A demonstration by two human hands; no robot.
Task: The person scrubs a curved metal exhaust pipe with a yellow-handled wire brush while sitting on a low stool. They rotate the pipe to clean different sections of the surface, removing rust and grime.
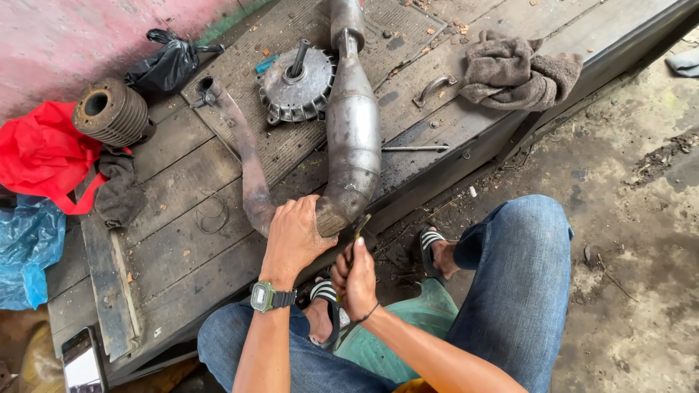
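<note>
Exhaust pipe (352, 138) under left fingers (306, 218)

- I counted 2 hands: left hand (295, 236) on the pipe bend, right hand (355, 280) w/ a thin tool.
- 1 exhaust pipe (352, 124), metal, curved.
- 1 round finned engine cover (297, 84) w/ shaft.
- 1 ribbed cylinder (111, 113).
- 2 rags: 1 brown (520, 73), 1 dark grey (120, 191).
- 3 plastic bags: 1 red (40, 156), 1 blue (25, 247), 1 black (167, 64).
- 1 phone (81, 362).
- 1 wristwatch (266, 297), green.
- 2 striped sandals (431, 244), approx. half hidden.
- 1 metal handle (432, 89) on the boards, 1 thin rod (415, 148).
</note>
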